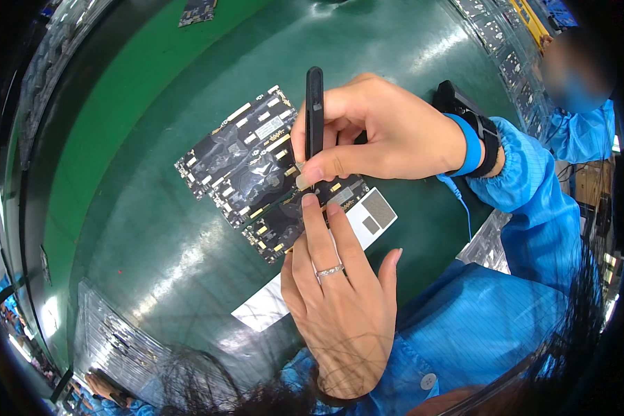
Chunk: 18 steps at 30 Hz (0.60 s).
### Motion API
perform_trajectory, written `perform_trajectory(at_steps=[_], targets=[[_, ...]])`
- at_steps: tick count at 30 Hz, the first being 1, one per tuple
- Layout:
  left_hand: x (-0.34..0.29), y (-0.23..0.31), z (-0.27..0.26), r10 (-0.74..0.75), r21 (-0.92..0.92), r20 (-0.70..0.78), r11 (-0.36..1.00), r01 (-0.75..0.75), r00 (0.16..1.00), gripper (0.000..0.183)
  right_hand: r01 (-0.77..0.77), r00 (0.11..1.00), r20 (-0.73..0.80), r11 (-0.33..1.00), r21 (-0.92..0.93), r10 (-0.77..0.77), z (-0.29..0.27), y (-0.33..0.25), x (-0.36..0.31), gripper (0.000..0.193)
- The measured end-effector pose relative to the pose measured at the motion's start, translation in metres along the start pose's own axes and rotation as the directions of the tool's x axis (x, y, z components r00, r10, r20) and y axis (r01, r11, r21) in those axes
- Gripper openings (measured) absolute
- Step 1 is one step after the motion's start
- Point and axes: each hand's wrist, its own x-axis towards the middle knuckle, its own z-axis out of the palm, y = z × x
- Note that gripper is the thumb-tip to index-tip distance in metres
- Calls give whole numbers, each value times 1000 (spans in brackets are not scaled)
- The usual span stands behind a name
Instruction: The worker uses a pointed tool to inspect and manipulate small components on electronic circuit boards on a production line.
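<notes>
Dark circuit boards [246,156] lie side by side on the green table mat, with gold and white parts and shiny clear film on them. My right hand [399,132] pinches a slim black pen-shaped tool [315,104], held upright. Its lower end points down at the nearest board [277,225], where my fingers partly hide it. Stretched out flat, my left hand [343,305] rests its fingertips on that same board, close to the tool's tip. Partly beneath the left hand is a white card [360,239] with grey squares, its white part [260,308] showing on the other side.
Stacked clear trays [118,340] stand at the lower left, near another person's hand [102,385]. Trays of boards [503,52] line the upper right, beside a co-worker's blue sleeve [589,135]. A blue cord [459,197] hangs from my right wristband. One board [197,11] lies far off.
</notes>
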Motion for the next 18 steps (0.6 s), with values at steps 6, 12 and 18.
perform_trajectory(at_steps=[6,12,18], targets=[[-2,1,0,6,79,4,997,-6,1000,85,214,974,-29,952,-220,-225,-16,-29,-26,19],[-30,3,-6,132,-161,141,981,-109,981,86,138,988,90,974,-177,-124,-6,-10,-55,20],[-38,13,4,165,-75,227,986,-152,960,82,177,984,57,971,-158,-170,-7,5,-61,18]])
